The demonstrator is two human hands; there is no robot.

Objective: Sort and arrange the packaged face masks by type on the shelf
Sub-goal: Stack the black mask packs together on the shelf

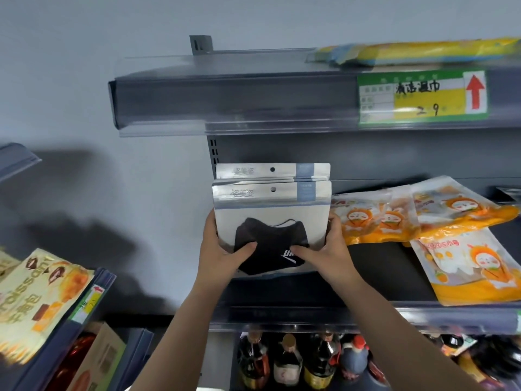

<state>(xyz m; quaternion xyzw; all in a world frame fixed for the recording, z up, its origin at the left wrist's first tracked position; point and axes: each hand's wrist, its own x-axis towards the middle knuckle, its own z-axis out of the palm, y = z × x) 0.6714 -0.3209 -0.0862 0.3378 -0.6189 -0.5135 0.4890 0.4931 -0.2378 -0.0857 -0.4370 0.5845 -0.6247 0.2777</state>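
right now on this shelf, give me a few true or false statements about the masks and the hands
1. Both hands grip the silver mask packs. True: left hand and right hand grip the stack's sides.
2. The front pack shows a white mask. False: the mask is black.
3. Orange cartoon packs lie right of the stack. True.
4. The bottles stand on the shelf above. False: they stand below.
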